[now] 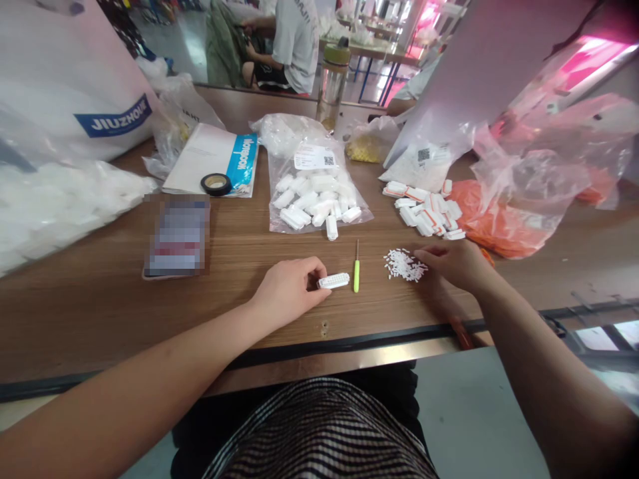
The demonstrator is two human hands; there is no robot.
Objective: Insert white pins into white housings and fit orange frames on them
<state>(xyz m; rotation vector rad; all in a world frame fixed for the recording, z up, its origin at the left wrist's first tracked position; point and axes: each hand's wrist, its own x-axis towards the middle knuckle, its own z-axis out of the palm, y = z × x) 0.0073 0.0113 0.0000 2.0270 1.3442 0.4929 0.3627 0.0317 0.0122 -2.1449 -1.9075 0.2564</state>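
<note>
My left hand (pixel 288 287) grips a white multi-hole plastic connector housing (pixel 336 280) between thumb and fingers, just above the wooden table (pixel 239 253). My right hand (pixel 458 266) is at the right edge of a pile of tiny white plastic plugs (pixel 402 265), thumb and forefinger pinched together. Whether a plug is between those fingertips is too small to see. A small screwdriver (pixel 356 275) with a yellow-green handle lies between the housing and the pile, its thin shaft pointing away from me.
Behind lie a clear bag of white housings (pixel 319 189), orange-edged white housings (pixel 429 211), and a bag of orange parts (pixel 499 216). Leftward are a phone (pixel 177 236), black tape (pixel 216 184) and a notebook (pixel 200 156). A bottle (pixel 332 86) stands behind; another person (pixel 294 43) sits beyond.
</note>
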